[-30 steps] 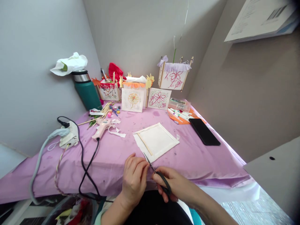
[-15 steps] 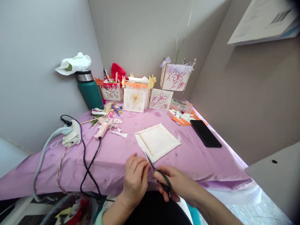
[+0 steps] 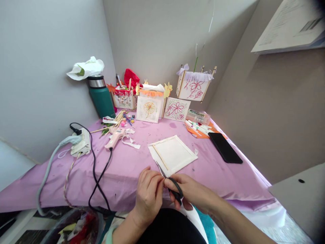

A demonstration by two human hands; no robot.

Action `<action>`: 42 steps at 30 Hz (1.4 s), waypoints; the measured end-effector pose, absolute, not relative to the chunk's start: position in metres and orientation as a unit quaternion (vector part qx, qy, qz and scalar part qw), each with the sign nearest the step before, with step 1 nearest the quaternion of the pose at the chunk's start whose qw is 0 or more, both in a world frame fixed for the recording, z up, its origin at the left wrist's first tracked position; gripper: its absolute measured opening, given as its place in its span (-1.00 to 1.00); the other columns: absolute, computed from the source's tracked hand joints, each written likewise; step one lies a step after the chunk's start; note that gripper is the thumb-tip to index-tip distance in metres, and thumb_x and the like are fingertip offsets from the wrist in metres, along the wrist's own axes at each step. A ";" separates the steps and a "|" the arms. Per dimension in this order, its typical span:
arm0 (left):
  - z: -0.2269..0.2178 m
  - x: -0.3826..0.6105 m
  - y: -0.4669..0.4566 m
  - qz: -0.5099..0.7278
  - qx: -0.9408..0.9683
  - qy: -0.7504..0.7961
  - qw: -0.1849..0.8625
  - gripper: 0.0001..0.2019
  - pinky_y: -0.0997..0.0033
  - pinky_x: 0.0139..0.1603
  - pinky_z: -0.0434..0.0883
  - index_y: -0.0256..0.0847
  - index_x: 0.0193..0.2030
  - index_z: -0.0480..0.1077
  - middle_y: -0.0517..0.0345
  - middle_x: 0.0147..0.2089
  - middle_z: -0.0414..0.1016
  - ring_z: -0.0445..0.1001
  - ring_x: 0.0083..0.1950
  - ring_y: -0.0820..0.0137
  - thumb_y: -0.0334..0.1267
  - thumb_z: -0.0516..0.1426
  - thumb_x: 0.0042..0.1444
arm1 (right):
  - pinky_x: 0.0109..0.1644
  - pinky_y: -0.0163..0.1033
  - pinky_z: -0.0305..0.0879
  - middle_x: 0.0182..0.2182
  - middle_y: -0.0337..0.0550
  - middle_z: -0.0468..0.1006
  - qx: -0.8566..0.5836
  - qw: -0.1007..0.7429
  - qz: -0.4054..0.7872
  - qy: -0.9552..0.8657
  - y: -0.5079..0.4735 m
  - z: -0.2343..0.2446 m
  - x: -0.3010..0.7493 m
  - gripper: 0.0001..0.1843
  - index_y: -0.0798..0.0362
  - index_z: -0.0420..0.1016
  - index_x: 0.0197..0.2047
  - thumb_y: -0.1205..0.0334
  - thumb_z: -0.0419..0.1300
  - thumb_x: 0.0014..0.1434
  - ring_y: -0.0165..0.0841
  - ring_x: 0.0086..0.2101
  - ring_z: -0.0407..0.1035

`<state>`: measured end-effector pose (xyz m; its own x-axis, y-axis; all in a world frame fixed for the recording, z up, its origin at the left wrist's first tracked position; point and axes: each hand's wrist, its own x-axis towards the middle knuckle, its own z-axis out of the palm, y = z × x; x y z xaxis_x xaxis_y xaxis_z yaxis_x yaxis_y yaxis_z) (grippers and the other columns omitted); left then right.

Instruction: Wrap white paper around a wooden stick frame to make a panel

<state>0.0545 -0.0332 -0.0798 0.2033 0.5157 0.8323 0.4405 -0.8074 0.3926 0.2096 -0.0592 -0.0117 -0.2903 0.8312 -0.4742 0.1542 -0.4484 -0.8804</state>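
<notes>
The scissors (image 3: pixel 179 189) lie across the gap between the two hands, their long axis slanting from the handles at the near right to the tips at the far left, so the blades pass just beyond the tips of the left fingers and point away from the body. The right hand (image 3: pixel 189 191) has its fingers curled round the black handles; whether the blades are fully together cannot be told. The left hand (image 3: pixel 149 193) is close by, its fingers pressed together at the thumb and index tips, where anything pinched is too small or hidden to make out. Straight ahead of both hands, the white panel (image 3: pixel 175 154) lies flat on the bench (image 3: pixel 130 171), turned cornerwise, its near corner close to the blades and a thin wooden strip (image 3: pixel 160 157) lying on it near its left edge. The blades appear to overlap that near-left edge in view, though contact cannot be judged. Well apart to the left are the glue gun (image 3: pixel 115 138) and its black cord (image 3: pixel 102 178), to the right the phone (image 3: pixel 225 147), and farther back the yellow-flower panel (image 3: pixel 148 109) stands upright, all outside the hands' small working space
</notes>
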 end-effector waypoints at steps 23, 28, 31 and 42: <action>-0.082 0.054 -0.035 0.560 0.767 0.311 0.036 -0.80 0.03 0.10 0.40 -0.25 -0.18 0.36 0.08 -0.25 0.43 0.42 -0.16 0.36 -0.59 0.09 0.11 | -0.75 -0.50 -0.04 -0.53 -0.28 0.40 -0.536 0.246 0.666 -0.457 -0.047 -0.001 0.205 -0.54 0.14 0.36 -0.31 -0.16 0.19 0.12 -0.56 -0.64 0.27; -0.080 0.054 -0.035 0.561 0.766 0.313 0.032 -0.80 0.04 0.09 0.41 -0.24 -0.18 0.37 0.09 -0.25 0.44 0.44 -0.16 0.35 -0.58 0.08 0.11 | -0.74 -0.50 -0.05 -0.54 -0.30 0.39 -0.544 0.246 0.657 -0.460 -0.045 -0.001 0.204 -0.55 0.14 0.34 -0.34 -0.15 0.20 0.11 -0.56 -0.64 0.25; -0.080 0.054 -0.034 0.562 0.765 0.313 0.032 -0.80 0.04 0.09 0.42 -0.24 -0.19 0.37 0.09 -0.26 0.44 0.44 -0.18 0.35 -0.56 0.08 0.11 | -0.74 -0.48 -0.04 -0.56 -0.32 0.37 -0.552 0.247 0.648 -0.464 -0.044 -0.005 0.204 -0.55 0.13 0.32 -0.38 -0.14 0.22 0.10 -0.57 -0.66 0.22; -0.079 0.055 -0.034 0.563 0.764 0.314 0.026 -0.80 0.04 0.09 0.42 -0.24 -0.18 0.38 0.07 -0.26 0.47 0.45 -0.16 0.33 -0.56 0.07 0.12 | -0.76 -0.49 -0.06 -0.54 -0.27 0.39 -0.537 0.240 0.666 -0.459 -0.041 0.004 0.201 -0.55 0.14 0.36 -0.37 -0.14 0.20 0.13 -0.54 -0.64 0.27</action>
<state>0.0547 -0.0344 -0.0792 0.1699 0.5090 0.8438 0.4503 -0.8018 0.3930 0.2009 -0.0408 0.0037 -0.3079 0.8126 -0.4948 0.1735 -0.4634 -0.8690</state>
